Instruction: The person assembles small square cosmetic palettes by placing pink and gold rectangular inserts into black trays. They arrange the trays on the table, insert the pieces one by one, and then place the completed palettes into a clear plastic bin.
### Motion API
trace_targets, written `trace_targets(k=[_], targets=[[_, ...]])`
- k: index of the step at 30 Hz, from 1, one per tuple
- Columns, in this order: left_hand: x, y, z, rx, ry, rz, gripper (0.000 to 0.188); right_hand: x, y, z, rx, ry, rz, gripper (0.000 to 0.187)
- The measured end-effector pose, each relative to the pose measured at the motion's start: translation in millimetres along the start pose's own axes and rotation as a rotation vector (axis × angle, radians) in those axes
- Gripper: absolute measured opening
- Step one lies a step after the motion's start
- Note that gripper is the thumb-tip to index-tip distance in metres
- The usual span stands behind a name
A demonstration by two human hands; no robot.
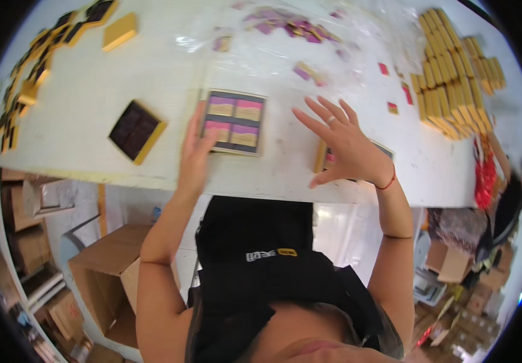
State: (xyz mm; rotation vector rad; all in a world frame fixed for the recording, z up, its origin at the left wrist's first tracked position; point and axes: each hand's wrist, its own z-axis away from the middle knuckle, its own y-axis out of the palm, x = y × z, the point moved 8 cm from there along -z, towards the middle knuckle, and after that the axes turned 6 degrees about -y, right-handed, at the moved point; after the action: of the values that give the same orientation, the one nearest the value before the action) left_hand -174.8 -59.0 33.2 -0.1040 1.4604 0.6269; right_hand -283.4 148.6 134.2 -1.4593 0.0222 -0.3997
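Observation:
In front of me on the white table lies a shallow square box with four pink and purple packets in dark compartments. My left hand grips its left edge, fingers along the side and thumb over the near left corner. My right hand is spread open, fingers apart, above a second box with a yellow side, which it mostly hides; I cannot tell whether it touches that box. Left of my left hand sits a dark tray with yellow sides, its compartments holding no packets.
Loose purple and gold packets lie on clear plastic film at the back. Yellow boxes are stacked at right, beside a red bag. More dark trays line the far left. A cardboard box stands below the table.

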Motion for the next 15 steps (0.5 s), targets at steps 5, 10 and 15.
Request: trace_targets(k=[5,10,15], targets=[[-0.8,14.6,5.8,-0.026,-0.037,0.091,0.061,-42.9,31.7,64.3,0.044,0.233,-0.139,0.110],[6.2,30.7,8.6,-0.001,0.002,-0.041,0.059,-28.9,-23.7,31.8,-0.424,0.039,-0.414,0.100],[21.0,49.0,10.3,0.176,0.006,0.234,0.082,41.7,-73.9,-19.8,-0.707,-0.324,-0.230,0.093]])
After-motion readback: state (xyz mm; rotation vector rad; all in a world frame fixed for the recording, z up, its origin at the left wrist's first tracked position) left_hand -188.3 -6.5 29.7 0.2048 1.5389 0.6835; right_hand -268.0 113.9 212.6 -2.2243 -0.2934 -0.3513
